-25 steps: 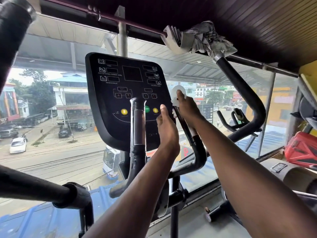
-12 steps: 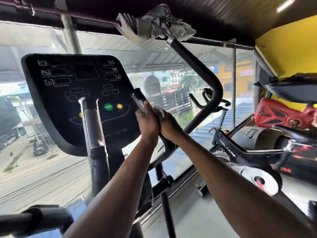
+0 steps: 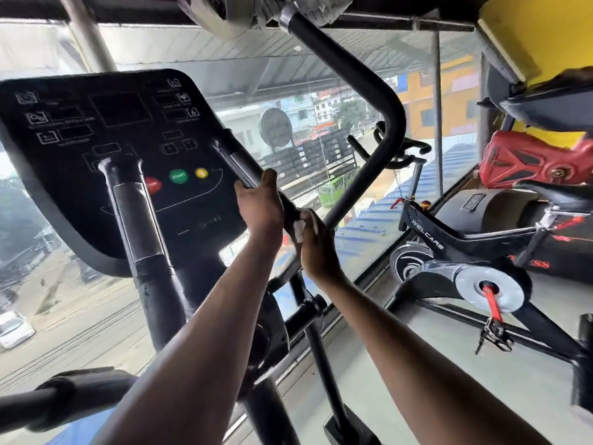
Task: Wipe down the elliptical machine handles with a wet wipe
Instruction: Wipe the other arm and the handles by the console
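The elliptical's black console (image 3: 106, 162) fills the left of the head view. Its right inner handle (image 3: 239, 165), a black bar with a metal sensor strip, slants down from the console's right side. My left hand (image 3: 260, 207) is wrapped around that handle. Just below it, my right hand (image 3: 316, 248) presses a white wet wipe (image 3: 300, 228) around the same bar. The left inner handle (image 3: 134, 207) stands upright in front of the console. A tall curved outer handle (image 3: 362, 91) rises at the right, its top draped with a grey cloth (image 3: 263, 8).
A large window (image 3: 288, 75) lies straight ahead, with a street below. A black spin bike (image 3: 449, 245) stands at right on the grey floor, with red gear (image 3: 532, 162) behind it. Another black handle (image 3: 54, 399) crosses the bottom left.
My right hand with the wipe has slid down the right inner handle from its top to below my left hand. The view has swung to the right.
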### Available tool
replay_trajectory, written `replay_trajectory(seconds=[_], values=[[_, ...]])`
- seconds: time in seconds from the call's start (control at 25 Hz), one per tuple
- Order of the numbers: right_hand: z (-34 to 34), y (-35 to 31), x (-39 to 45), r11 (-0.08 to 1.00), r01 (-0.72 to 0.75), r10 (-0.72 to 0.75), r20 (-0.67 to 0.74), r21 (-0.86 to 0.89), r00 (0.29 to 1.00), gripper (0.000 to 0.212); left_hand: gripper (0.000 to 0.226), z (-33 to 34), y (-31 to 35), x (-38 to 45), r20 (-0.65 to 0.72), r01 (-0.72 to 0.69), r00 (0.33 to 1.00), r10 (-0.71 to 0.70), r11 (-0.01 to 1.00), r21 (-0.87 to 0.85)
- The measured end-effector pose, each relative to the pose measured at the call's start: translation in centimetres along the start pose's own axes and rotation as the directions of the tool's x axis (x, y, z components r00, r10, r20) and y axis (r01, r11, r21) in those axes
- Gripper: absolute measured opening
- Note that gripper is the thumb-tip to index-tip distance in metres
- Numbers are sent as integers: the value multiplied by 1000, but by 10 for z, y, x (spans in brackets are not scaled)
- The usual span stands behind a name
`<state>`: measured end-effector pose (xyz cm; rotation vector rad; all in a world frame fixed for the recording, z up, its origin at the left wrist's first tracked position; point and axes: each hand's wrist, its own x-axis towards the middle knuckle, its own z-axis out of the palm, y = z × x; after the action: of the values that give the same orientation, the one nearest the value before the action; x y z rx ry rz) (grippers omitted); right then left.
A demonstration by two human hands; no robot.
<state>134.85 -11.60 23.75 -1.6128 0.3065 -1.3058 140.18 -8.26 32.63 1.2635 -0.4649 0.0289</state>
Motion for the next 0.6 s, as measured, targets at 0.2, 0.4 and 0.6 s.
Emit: replay_trajectory(seconds=[0.2,0.4,0.6], values=[[-5,-12,3,992,-84,80,44,98,996,34,16,0,-2,-9,-26,14,1000,-14,1000,-2],[1,16,-14,908,-229,224,55,351,973,33,16,2,-20,-36,11,-25,1000,25,999,48],[-6,2,-4,840,-308,310,70,446,948,41,18,0,-24,-36,80,7,997,-10,999,38]])
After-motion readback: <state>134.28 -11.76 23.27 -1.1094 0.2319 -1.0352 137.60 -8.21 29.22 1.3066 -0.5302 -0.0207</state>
